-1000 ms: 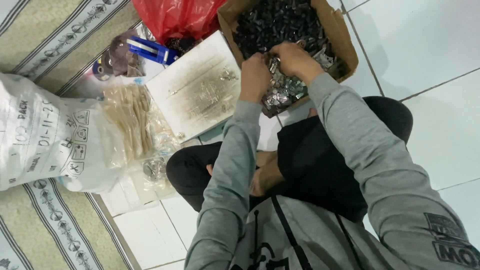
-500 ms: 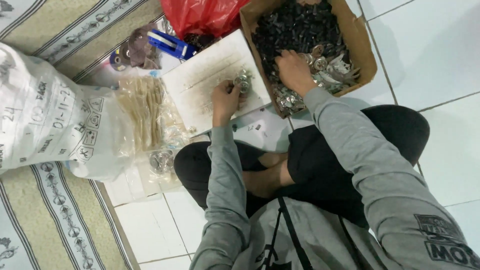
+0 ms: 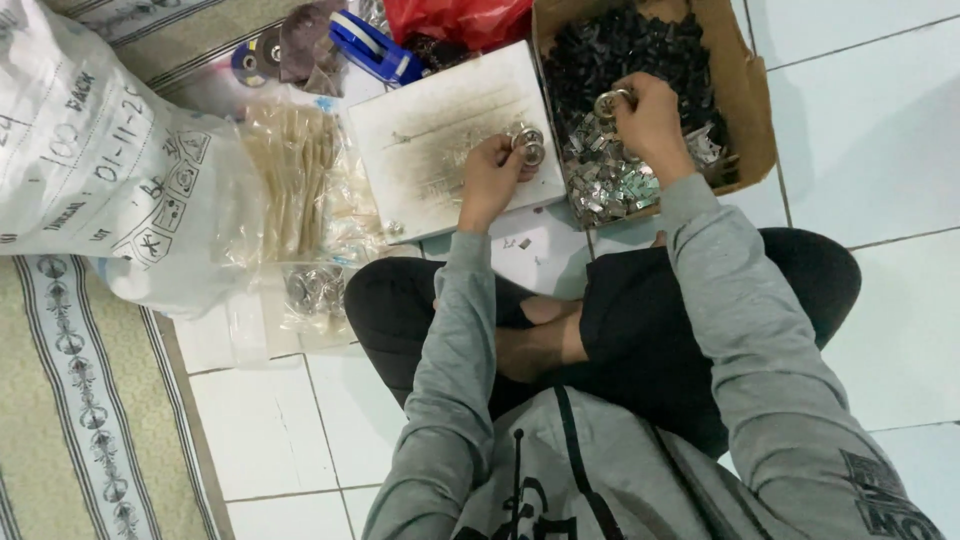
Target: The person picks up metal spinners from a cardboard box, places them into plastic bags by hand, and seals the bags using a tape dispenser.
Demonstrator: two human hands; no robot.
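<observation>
Since a moment ago, right hand [image 3: 652, 122] has lifted a ring [image 3: 607, 103] from the box [image 3: 748, 110] of metal parts. Left hand [image 3: 492, 175] rests on the white board [image 3: 440, 140], fingers [image 3: 515, 152] pinching two rings [image 3: 528, 146].

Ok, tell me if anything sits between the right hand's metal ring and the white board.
Nothing visible does. The right hand holds the metal ring over the cardboard box, beside the white board; only the box's edge lies between.

Round metal rings [image 3: 528, 145] on white board [image 3: 440, 140]
</observation>
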